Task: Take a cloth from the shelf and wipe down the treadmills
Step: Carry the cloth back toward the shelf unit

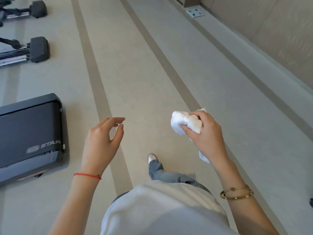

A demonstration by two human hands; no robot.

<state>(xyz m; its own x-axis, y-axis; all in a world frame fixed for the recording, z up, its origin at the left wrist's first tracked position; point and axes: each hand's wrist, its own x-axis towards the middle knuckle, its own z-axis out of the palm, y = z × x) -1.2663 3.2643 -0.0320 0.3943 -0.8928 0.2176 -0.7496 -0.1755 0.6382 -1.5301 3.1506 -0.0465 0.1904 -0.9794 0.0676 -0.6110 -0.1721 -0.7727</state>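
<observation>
My right hand (205, 133) bunches the soft, light cloth (183, 122); left hand (103, 139) loose, empty. The treadmill (30, 133) lies near left.

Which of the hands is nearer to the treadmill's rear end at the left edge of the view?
The left. The left hand hangs empty just beside the treadmill, with a strip of floor between them. The right hand, gripping the white cloth, is farther off, across the person's body.

Head view — steeply down, forward
</observation>
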